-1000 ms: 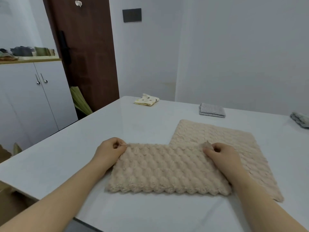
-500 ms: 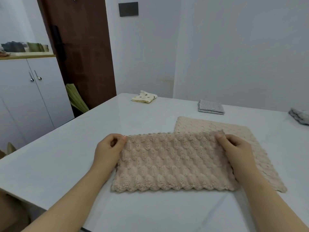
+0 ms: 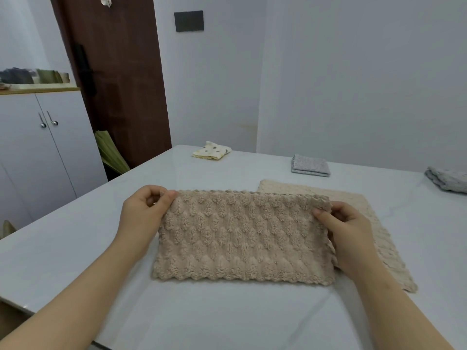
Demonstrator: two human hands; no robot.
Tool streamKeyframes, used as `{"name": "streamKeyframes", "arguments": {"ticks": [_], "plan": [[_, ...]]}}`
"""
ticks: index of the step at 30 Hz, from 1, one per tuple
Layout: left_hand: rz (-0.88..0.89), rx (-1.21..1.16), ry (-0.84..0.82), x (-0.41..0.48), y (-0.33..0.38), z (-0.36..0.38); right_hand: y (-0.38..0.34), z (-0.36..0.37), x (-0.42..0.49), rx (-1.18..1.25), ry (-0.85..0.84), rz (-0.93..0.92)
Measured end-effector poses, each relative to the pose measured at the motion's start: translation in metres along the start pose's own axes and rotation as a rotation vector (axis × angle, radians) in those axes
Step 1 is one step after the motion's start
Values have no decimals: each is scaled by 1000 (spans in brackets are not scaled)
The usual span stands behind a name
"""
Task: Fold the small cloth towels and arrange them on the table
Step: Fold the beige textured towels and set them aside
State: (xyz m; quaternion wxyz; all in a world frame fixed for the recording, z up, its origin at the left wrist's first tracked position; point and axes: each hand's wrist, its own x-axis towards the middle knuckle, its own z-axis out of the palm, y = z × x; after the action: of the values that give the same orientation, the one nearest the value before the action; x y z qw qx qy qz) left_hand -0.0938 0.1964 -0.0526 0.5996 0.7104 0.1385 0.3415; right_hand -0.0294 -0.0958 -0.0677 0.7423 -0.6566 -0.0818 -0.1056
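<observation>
Grip check: my left hand and right hand each pinch a far corner of the fluffy beige bubble-textured towel lying folded on the white table.

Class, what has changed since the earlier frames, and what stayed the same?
The left hand and right hand, still pinching the far corners of the tan towel, drew its far edge wider and away from the person, further over the cream towel. That towel, the yellow towel and both grey towels stayed put.
</observation>
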Motion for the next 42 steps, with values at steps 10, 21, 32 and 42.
{"name": "streamKeyframes", "arguments": {"ticks": [10,21,32,42], "plan": [[-190,-97,-11,6,30,-2,-13,2,3,-31,66,56],[-107,744,-289,3,-16,16,8,0,0,-608,-5,71],[265,1210,-902,-67,-12,67,-8,6,-10,-709,-220,80],[205,1255,-857,-58,-18,57,-9,0,-9,-650,-262,196]]}}
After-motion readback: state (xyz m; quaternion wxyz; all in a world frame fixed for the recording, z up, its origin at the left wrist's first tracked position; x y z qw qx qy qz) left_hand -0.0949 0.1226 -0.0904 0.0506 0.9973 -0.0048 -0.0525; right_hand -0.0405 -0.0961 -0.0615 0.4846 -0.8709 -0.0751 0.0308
